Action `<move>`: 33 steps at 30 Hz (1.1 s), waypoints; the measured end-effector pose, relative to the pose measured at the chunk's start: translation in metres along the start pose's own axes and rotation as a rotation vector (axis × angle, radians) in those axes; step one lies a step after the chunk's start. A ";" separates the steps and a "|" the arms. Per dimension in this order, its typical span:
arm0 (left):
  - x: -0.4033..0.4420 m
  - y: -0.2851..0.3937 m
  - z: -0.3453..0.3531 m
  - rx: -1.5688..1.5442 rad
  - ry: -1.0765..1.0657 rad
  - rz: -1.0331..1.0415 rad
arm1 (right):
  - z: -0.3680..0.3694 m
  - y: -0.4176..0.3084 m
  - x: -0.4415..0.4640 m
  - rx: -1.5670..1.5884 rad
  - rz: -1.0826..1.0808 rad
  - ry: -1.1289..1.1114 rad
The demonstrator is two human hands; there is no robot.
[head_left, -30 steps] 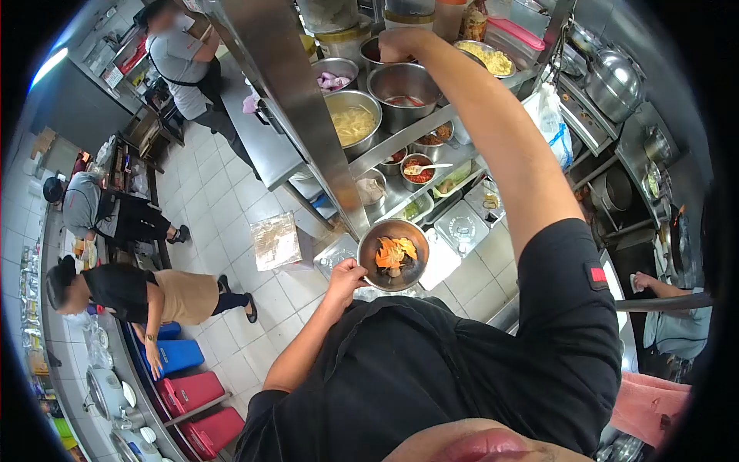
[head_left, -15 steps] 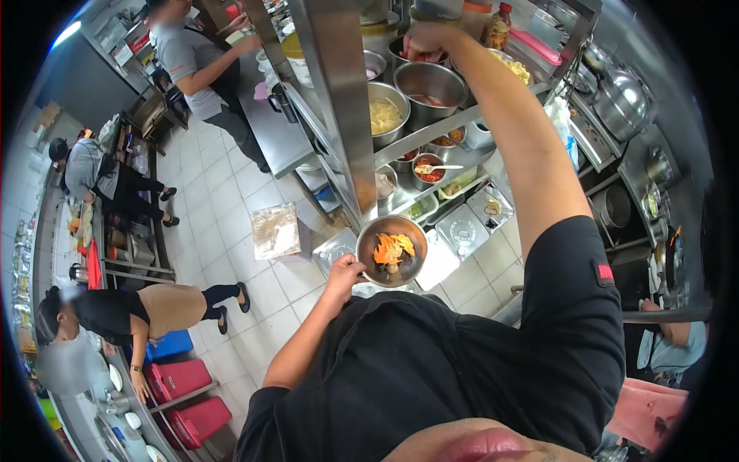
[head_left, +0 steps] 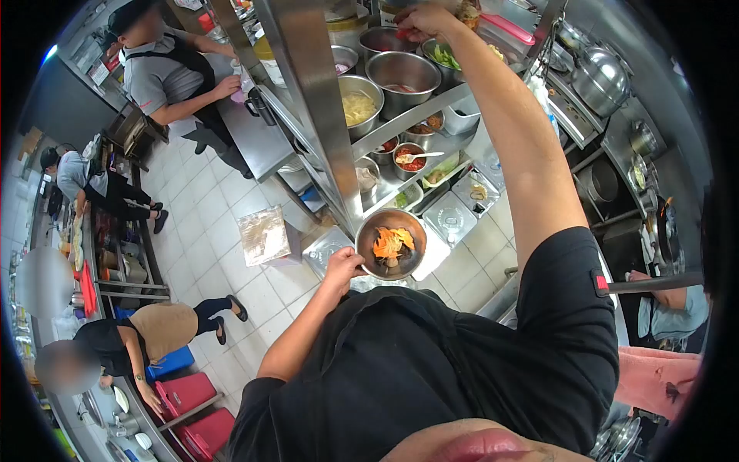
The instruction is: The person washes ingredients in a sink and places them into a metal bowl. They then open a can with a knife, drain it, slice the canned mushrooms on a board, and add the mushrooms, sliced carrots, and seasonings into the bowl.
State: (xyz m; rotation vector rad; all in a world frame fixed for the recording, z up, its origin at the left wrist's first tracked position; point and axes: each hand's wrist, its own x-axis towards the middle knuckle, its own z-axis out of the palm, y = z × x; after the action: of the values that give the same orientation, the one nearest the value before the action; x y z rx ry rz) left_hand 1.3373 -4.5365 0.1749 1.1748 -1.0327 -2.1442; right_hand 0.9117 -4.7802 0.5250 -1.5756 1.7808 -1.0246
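My left hand (head_left: pixel 344 269) grips the rim of a steel mixing bowl (head_left: pixel 414 258) in front of my chest. In the bowl lie orange slices that look like carrot (head_left: pixel 391 242), with a small brownish piece below them. My right hand (head_left: pixel 425 21) is raised over the shelf with its fingers pinched, and a bit of red (head_left: pixel 403 33) shows at the fingertips; its kind is too small to make out. Just under that hand stands a deep steel pot (head_left: pixel 382 38). Beside it is a pot of green cut vegetables (head_left: pixel 446 58).
A larger steel pot (head_left: pixel 402 75) and a pot of pale yellow shreds (head_left: pixel 359 108) share the shelf. Below are a small pot of red sauce with a spoon (head_left: pixel 409 160) and lidded steel pans (head_left: pixel 449 222). A metal post (head_left: pixel 308 92) rises at left. Co-workers stand further left.
My right hand has lifted out of the deep pot, with red at its fingertips. The left hand still holds the bowl. The view has shifted slightly, and a co-worker at upper left has turned.
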 end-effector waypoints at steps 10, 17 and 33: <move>-0.001 0.001 0.000 0.055 0.062 0.044 | 0.031 -0.070 -0.195 0.383 -0.193 0.126; 0.011 0.002 0.002 -0.018 0.034 0.042 | 0.204 0.087 -0.302 -0.147 -0.010 -0.182; 0.004 -0.002 0.014 -0.018 -0.019 0.028 | 0.205 0.117 -0.333 0.289 0.334 -0.158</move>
State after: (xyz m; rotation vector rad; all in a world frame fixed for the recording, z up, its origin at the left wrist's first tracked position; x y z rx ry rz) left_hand 1.3233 -4.5331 0.1764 1.1269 -1.0295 -2.1423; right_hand 1.0659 -4.4879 0.2856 -1.1072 1.6337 -0.9191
